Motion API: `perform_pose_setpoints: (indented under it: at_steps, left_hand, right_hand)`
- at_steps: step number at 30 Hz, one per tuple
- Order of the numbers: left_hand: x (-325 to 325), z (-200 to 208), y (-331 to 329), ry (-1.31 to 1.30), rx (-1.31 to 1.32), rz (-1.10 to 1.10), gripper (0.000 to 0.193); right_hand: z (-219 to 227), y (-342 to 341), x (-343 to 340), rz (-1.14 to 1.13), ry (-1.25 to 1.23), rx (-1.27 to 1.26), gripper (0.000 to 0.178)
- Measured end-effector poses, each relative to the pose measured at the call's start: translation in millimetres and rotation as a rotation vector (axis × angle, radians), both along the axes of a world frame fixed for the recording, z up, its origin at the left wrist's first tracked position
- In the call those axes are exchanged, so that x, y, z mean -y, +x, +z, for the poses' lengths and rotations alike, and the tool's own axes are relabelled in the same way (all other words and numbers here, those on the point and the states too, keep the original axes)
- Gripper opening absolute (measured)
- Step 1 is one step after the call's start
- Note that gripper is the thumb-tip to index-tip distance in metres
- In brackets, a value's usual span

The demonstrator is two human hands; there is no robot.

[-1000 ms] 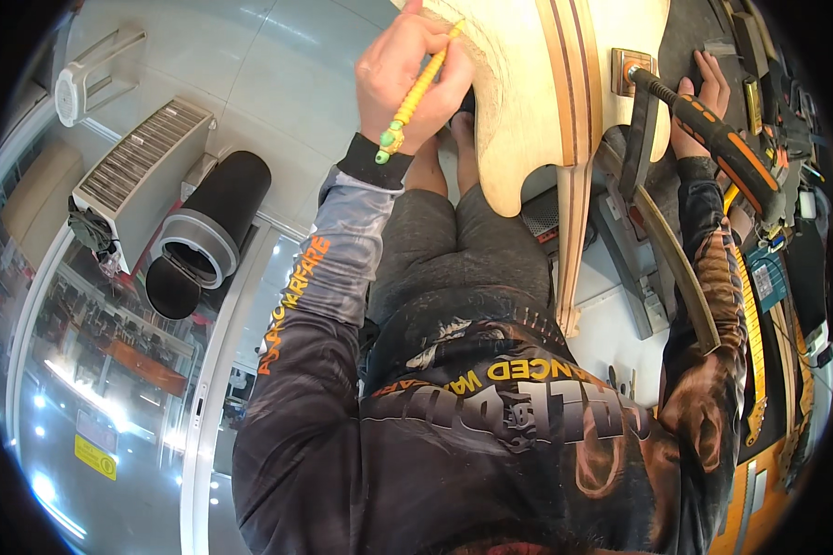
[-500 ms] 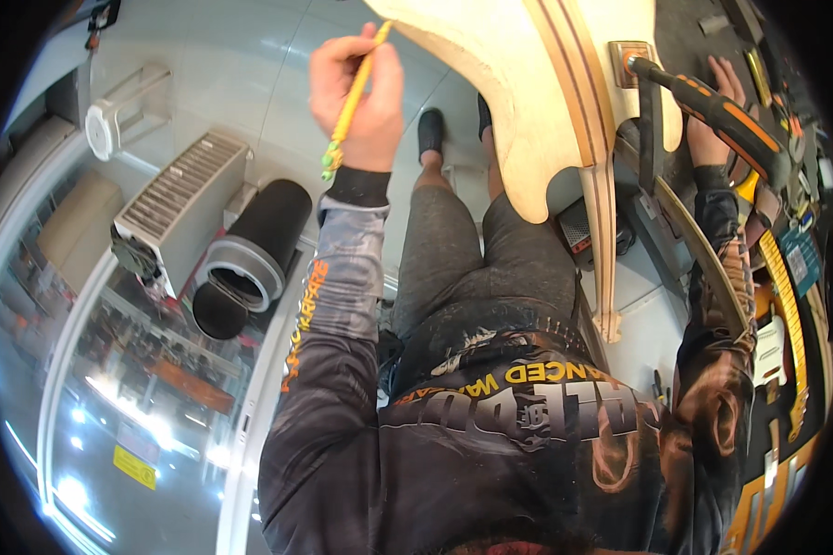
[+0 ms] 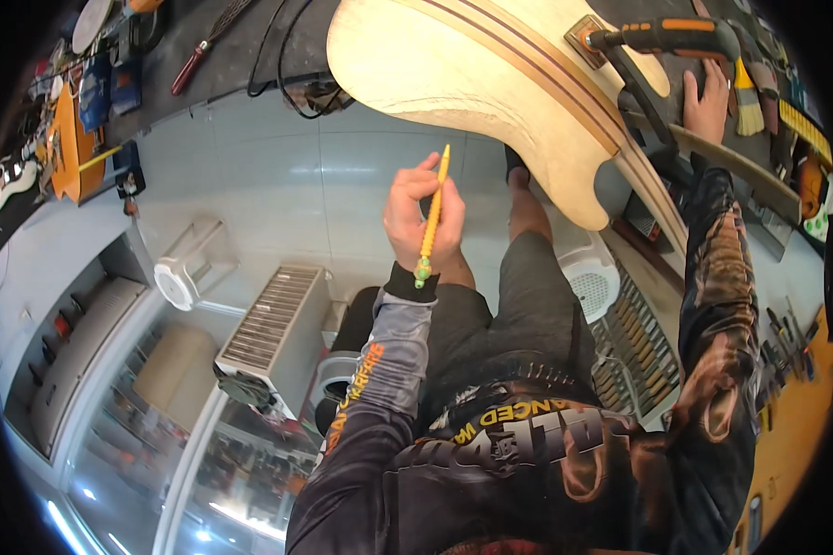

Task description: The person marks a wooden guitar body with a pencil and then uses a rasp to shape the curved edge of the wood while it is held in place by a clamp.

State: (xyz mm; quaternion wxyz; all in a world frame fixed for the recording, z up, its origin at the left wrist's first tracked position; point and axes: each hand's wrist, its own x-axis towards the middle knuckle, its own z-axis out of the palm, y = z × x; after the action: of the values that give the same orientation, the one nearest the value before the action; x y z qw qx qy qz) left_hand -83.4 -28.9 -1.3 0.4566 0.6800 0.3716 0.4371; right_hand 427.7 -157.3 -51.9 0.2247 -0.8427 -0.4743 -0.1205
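An unfinished wooden guitar body (image 3: pixel 416 55) with dark stripes along its middle lies at the top, its long neck (image 3: pixel 652 199) running toward my right side. A clamp with a black and orange handle (image 3: pixel 676 37) presses on it through a small wooden pad (image 3: pixel 583 39). My left hand (image 3: pixel 416 217) is closed round a yellow pencil (image 3: pixel 430 222) with a green beaded end. Its tip points up, just short of the body's curved edge and apart from it. My right hand (image 3: pixel 705 104) rests with fingers stretched on the dark bench, beside a brush (image 3: pixel 748 100).
A dark workbench (image 3: pixel 241 60) runs across the top, with a red-handled file (image 3: pixel 190 69) and a black cable (image 3: pixel 282 55) on it. On the left stand a white stool (image 3: pixel 178 282) and a grey slatted machine (image 3: pixel 273 324). A tool rack (image 3: pixel 634 342) stands beside my legs.
My view has swung left, showing more of the bench. My left hand with the pencil has drawn back from the body's edge. My right hand stays on the bench.
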Motion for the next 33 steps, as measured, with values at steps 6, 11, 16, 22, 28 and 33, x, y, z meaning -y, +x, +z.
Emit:
perform_pose_setpoints:
  at_steps: [6, 11, 16, 22, 28, 33]
  left_hand:
    - [-37.7, -5.3, -2.7, 0.021, -0.013, 0.018, 0.023]
    - [-45.2, -11.7, 10.6, 0.076, -0.007, -0.026, 0.022]
    - [-35.7, -13.0, 25.7, 0.062, -0.005, 0.015, 0.021]
    - [-28.6, -9.8, 33.8, 0.092, -0.032, 0.023, 0.019]
    - [-25.4, -7.7, 37.2, -0.026, 0.047, 0.090, 0.018]
    - [-17.8, -11.3, 44.2, 0.030, 0.028, 0.048, 0.018]
  right_hand:
    - [-11.9, 2.9, -4.0, -0.116, 0.045, 0.143, 0.053]
    - [-4.5, -14.0, -16.4, -0.068, 0.046, 0.071, 0.051]
    - [-1.6, -11.6, -8.2, -0.108, 0.042, 0.054, 0.051]
    - [0.3, -14.7, -9.5, -0.119, 0.030, 0.025, 0.052]
    - [0.0, -11.5, -8.4, -0.107, 0.037, 0.033, 0.052]
    - [-2.4, -11.3, -7.0, -0.123, 0.029, 0.030, 0.052]
